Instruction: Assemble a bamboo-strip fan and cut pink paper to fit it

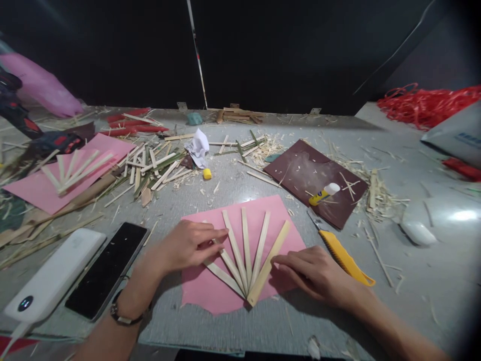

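Note:
A sheet of pink paper (229, 213) lies flat in front of me. On it several thin bamboo strips (245, 235) spread like a fan, their lower ends stacked together near the paper's front edge. My left hand (195, 243) is over the left strips, thumb and index finger closed about one of them; the hand hides their upper ends. The rightmost strip (271, 260) is wider than the others. Against its outer edge rest the fingertips of my right hand (311, 271), index finger stretched out and the others partly bent.
A yellow utility knife (343, 255) lies beside my right hand. Behind it, a glue stick (325, 194) is on a dark brown sheet (300, 170). At left are a phone (108, 271), a white power bank (56, 273) and another strip fan on pink paper (41, 195). Bamboo scraps (158, 165) litter the table.

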Action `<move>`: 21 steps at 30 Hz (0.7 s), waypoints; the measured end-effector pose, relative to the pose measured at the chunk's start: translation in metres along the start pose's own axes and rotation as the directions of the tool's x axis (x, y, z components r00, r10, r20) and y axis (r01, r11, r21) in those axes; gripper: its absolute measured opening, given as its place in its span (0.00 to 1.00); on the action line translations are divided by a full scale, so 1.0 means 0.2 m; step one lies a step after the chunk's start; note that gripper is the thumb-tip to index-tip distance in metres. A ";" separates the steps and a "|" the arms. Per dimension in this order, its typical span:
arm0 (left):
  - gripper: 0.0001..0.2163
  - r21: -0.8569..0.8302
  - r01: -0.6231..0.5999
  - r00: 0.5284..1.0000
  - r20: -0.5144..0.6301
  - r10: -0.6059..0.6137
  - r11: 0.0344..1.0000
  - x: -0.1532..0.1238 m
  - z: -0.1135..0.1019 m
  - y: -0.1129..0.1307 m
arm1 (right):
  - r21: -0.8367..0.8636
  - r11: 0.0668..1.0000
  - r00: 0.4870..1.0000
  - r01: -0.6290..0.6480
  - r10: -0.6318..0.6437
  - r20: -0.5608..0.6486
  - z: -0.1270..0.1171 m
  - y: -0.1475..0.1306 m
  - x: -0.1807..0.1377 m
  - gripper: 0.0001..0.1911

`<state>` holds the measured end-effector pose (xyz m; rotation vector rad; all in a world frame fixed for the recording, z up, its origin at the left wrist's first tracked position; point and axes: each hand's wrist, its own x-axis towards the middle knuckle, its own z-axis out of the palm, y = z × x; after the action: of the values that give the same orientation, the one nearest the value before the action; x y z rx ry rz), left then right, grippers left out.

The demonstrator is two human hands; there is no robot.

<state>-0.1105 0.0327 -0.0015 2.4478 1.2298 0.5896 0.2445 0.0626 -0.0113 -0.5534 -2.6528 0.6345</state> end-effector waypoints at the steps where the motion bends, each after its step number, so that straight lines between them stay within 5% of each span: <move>1: 0.11 0.007 -0.016 1.000 0.007 0.016 1.000 0.00 0.01 0.01 | -0.002 1.000 1.000 0.000 0.000 -0.003 0.00 0.00 0.00 0.14; 9: 0.09 0.053 -0.064 0.983 -0.168 0.072 0.997 0.00 0.00 0.01 | 0.001 1.000 1.000 0.004 -0.004 -0.009 -0.02 -0.01 0.01 0.14; 21: 0.06 0.117 0.077 0.883 -0.469 -0.013 0.990 0.01 -0.03 0.03 | -0.012 1.000 1.000 0.018 -0.018 -0.026 -0.02 -0.01 0.01 0.14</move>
<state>-0.1085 0.0311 0.0077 2.4542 1.5424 1.1735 0.2441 0.0630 -0.0064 -0.5372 -2.6360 0.6027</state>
